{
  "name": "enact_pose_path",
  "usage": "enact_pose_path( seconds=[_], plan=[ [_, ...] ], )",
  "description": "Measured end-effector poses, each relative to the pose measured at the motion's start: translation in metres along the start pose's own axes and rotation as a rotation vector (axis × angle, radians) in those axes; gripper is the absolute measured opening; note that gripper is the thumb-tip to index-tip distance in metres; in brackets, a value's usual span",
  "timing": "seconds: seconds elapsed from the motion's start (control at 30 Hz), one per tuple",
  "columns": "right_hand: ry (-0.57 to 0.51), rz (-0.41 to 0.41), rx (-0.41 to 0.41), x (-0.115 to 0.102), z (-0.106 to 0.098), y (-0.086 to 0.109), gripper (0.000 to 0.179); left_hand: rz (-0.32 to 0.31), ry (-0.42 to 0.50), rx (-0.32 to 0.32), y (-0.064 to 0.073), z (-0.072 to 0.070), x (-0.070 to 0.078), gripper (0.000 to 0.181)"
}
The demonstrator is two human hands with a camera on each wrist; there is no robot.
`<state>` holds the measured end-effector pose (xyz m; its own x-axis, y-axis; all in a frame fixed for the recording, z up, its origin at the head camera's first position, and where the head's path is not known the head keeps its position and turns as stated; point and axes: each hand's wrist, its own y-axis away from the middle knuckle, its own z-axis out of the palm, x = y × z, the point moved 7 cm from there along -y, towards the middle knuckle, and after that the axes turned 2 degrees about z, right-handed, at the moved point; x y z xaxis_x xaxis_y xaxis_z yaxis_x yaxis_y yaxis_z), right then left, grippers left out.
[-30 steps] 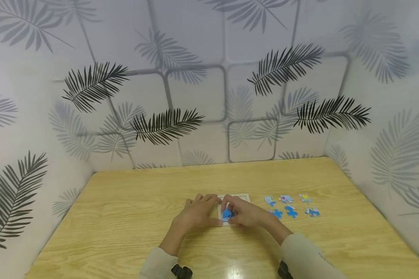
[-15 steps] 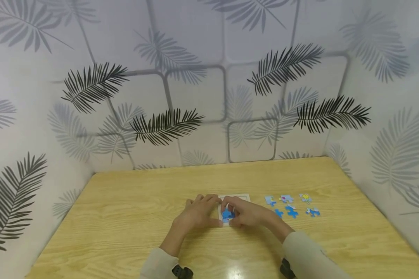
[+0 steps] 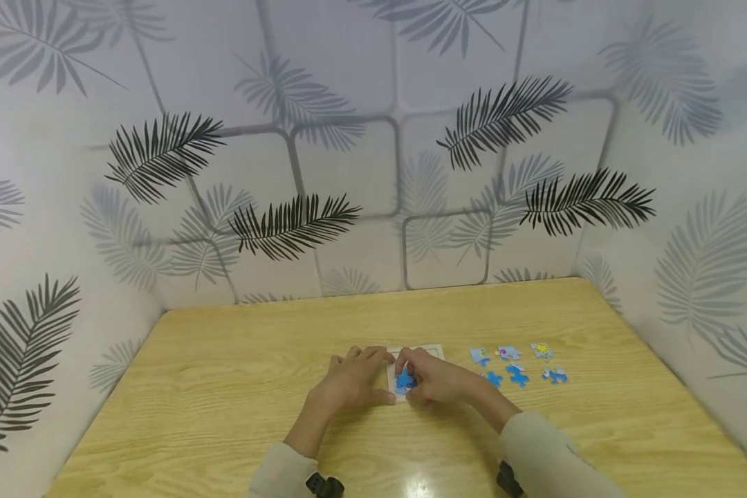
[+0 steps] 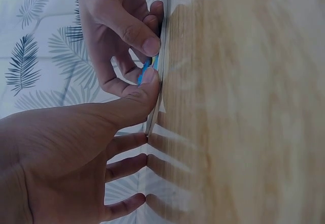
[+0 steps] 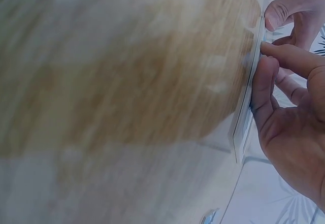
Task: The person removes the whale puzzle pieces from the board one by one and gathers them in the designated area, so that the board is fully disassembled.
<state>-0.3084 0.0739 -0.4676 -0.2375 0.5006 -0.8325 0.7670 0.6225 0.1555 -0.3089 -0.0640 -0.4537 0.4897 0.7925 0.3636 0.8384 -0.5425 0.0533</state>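
Observation:
A small pale puzzle tray [image 3: 436, 348] lies on the table between both hands. My left hand [image 3: 351, 380] rests at its left side, thumb on the near left corner and forefinger by the far left one. Its other fingers are fairly straight, with their tips on the table in the left wrist view. My right hand [image 3: 436, 377] reaches over the tray and pinches a blue puzzle piece [image 3: 404, 380] between curled fingers and thumb, low at the near left part of the tray. In the right wrist view, the right fingers largely hide the piece behind the tray edge [image 5: 247, 99].
Several loose puzzle pieces lie to the right in two rows, among them one with a yellow sun [image 3: 542, 349] and a blue one [image 3: 517, 375]. The wooden table [image 3: 236, 387] meets a leaf-patterned wall covering [image 3: 348, 173] at the back and sides.
My right hand shifts only slightly at the blue puzzle piece. The left hand keeps its place on the tray.

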Motion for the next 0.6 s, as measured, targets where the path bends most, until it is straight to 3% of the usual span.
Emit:
enact_pose_path(
  seconds=[0.27,0.6],
  plan=[
    [0.045,-0.034,-0.002,-0.0013,-0.0007,0.0034,0.031,0.020,-0.005,0.035,-0.0014,0.0074,-0.0052,0.066],
    [-0.001,-0.102,-0.030,-0.0052,0.0024,0.0021,0.030,0.018,0.017,0.014,0.0042,-0.0006,0.0012,0.067]
  ],
)
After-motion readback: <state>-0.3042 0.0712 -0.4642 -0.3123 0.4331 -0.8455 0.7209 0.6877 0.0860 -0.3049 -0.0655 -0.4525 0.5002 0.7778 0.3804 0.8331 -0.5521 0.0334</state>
